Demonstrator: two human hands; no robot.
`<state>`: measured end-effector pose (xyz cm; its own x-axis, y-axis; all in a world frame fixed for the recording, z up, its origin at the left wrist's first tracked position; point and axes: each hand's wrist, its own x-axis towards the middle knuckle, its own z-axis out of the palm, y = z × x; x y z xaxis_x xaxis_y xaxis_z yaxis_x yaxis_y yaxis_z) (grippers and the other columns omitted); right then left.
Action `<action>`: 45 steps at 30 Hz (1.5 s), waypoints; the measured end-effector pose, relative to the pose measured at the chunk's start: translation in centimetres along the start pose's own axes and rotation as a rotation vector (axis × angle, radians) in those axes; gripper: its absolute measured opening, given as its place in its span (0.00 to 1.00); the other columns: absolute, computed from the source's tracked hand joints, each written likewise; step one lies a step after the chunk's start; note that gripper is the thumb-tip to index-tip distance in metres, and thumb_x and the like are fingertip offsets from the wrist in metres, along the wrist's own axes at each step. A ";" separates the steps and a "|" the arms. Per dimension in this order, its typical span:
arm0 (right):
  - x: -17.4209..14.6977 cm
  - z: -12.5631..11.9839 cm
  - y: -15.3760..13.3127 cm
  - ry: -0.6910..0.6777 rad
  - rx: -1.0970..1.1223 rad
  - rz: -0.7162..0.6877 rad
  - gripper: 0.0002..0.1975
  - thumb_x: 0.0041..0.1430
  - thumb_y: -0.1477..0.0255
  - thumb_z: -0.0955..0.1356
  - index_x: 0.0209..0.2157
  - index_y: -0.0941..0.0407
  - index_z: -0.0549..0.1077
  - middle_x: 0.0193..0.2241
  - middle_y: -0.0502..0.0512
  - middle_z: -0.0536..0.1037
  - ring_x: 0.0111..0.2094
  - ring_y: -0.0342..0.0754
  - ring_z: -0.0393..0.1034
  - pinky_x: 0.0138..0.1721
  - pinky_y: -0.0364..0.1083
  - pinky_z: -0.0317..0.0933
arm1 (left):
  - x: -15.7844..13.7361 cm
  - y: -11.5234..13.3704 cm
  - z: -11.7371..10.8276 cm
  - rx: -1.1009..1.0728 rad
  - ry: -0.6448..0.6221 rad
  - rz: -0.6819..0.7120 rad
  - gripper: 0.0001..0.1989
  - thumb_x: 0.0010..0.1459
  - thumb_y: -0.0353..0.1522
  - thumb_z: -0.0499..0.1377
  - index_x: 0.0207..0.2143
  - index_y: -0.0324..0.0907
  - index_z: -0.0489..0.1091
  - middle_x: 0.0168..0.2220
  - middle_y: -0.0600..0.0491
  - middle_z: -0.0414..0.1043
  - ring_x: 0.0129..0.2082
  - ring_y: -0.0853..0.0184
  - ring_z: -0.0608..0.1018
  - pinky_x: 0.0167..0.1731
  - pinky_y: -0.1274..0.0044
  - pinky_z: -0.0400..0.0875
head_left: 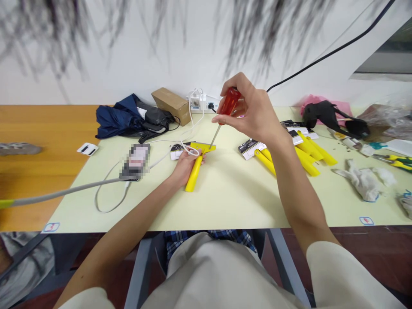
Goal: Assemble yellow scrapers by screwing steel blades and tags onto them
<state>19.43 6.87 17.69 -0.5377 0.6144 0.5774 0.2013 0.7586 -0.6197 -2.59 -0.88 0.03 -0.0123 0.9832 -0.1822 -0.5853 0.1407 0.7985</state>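
Note:
My left hand (186, 166) is closed around a yellow scraper (195, 174), near where its handle meets the wide head. The handle points down toward the table's front edge. In my right hand (249, 105) is a screwdriver with a red handle (231, 101), held from above and tilted. Its thin metal shaft (215, 136) reaches down to the right part of the scraper's head, where the tip appears to meet a screw spot. Behind the scraper lies a black-and-white packaging card (178, 150), partly covered by my left hand and a white cable (190, 148).
Several yellow scrapers (305, 161) with cards lie to the right, partly behind my right forearm. A phone (135, 161) with cables lies left. At the back are a cardboard box (172, 105) and dark blue cloth (120, 116). White gloves (362, 180) and pliers (397, 161) are far right.

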 end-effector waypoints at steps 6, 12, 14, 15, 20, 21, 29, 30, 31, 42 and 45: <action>-0.1 -0.2 -0.4 -0.041 -0.006 -0.050 0.21 0.63 0.53 0.80 0.45 0.47 0.71 0.39 0.54 0.83 0.38 0.56 0.80 0.39 0.56 0.78 | 0.0 -0.1 0.0 0.006 -0.006 -0.003 0.24 0.54 0.30 0.77 0.40 0.45 0.63 0.39 0.55 0.75 0.37 0.67 0.81 0.32 0.77 0.72; -0.7 -1.2 -1.9 -0.171 0.081 -0.017 0.16 0.69 0.59 0.77 0.51 0.46 0.73 0.48 0.54 0.84 0.46 0.57 0.82 0.49 0.58 0.80 | 0.2 -0.1 -0.2 -0.003 0.006 0.018 0.22 0.56 0.31 0.76 0.39 0.44 0.64 0.38 0.54 0.74 0.37 0.68 0.80 0.31 0.77 0.72; -0.5 -0.9 -1.4 -0.119 0.069 -0.016 0.18 0.66 0.58 0.79 0.49 0.46 0.73 0.42 0.53 0.84 0.43 0.58 0.82 0.46 0.58 0.80 | 0.2 -0.1 -0.1 -0.007 0.013 0.018 0.22 0.55 0.30 0.77 0.39 0.45 0.64 0.38 0.55 0.74 0.37 0.68 0.80 0.31 0.77 0.72; -0.4 -0.6 -1.0 -0.090 0.047 -0.019 0.18 0.64 0.57 0.80 0.47 0.46 0.73 0.39 0.52 0.83 0.41 0.58 0.82 0.45 0.58 0.80 | 0.2 -0.1 -0.1 -0.009 0.017 0.018 0.22 0.55 0.30 0.77 0.39 0.45 0.64 0.38 0.55 0.73 0.36 0.68 0.80 0.31 0.77 0.72; -0.2 0.0 -0.8 -0.037 -0.109 0.005 0.17 0.68 0.56 0.78 0.45 0.47 0.70 0.34 0.53 0.81 0.41 0.60 0.80 0.47 0.59 0.78 | 0.1 -0.1 0.1 0.000 0.021 0.021 0.23 0.53 0.30 0.77 0.39 0.44 0.65 0.37 0.55 0.74 0.36 0.67 0.81 0.31 0.77 0.72; -0.3 -0.2 -1.0 -0.054 -0.119 0.009 0.16 0.69 0.57 0.77 0.46 0.47 0.70 0.37 0.54 0.82 0.42 0.59 0.80 0.49 0.59 0.78 | 0.1 -0.1 0.1 0.000 0.021 0.020 0.23 0.52 0.30 0.77 0.39 0.44 0.65 0.37 0.55 0.74 0.36 0.67 0.81 0.31 0.77 0.72; -0.6 -1.4 -2.3 -0.137 -0.027 0.110 0.16 0.67 0.57 0.78 0.45 0.46 0.72 0.43 0.53 0.84 0.46 0.61 0.82 0.48 0.59 0.77 | 0.1 0.0 0.1 -0.010 0.050 0.006 0.24 0.51 0.30 0.78 0.39 0.44 0.65 0.38 0.55 0.74 0.35 0.68 0.81 0.30 0.77 0.72; -0.6 -1.3 -2.3 -0.122 -0.052 0.127 0.17 0.65 0.55 0.79 0.42 0.46 0.72 0.39 0.53 0.84 0.46 0.62 0.82 0.47 0.59 0.77 | 0.1 0.0 0.1 -0.004 0.046 0.007 0.24 0.51 0.30 0.78 0.39 0.44 0.65 0.38 0.55 0.75 0.35 0.67 0.81 0.30 0.77 0.72; -0.5 -1.1 -2.3 -0.113 -0.071 0.138 0.18 0.64 0.54 0.79 0.41 0.46 0.72 0.36 0.53 0.84 0.46 0.62 0.81 0.47 0.59 0.77 | 0.2 0.0 0.1 0.003 0.042 0.008 0.24 0.51 0.30 0.77 0.39 0.44 0.65 0.38 0.55 0.75 0.36 0.67 0.81 0.30 0.77 0.72; -0.7 -1.1 -4.0 -0.208 -0.115 0.127 0.12 0.66 0.60 0.77 0.44 0.44 0.72 0.38 0.49 0.84 0.44 0.59 0.83 0.47 0.56 0.78 | 0.4 -0.1 -0.1 0.017 0.032 0.023 0.25 0.51 0.30 0.77 0.36 0.45 0.61 0.34 0.56 0.72 0.34 0.68 0.80 0.28 0.78 0.71; -0.6 -1.1 -4.0 -0.193 -0.172 0.129 0.14 0.66 0.58 0.78 0.43 0.45 0.71 0.37 0.50 0.84 0.44 0.60 0.82 0.46 0.57 0.77 | 0.3 -0.1 -0.1 0.016 0.023 0.023 0.23 0.52 0.29 0.77 0.37 0.45 0.63 0.34 0.56 0.72 0.34 0.67 0.81 0.29 0.78 0.72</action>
<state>19.84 3.70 20.39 -0.6412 0.6678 0.3780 0.4051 0.7130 -0.5724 -2.59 -0.58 -0.20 -0.0443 0.9832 -0.1772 -0.5717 0.1205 0.8115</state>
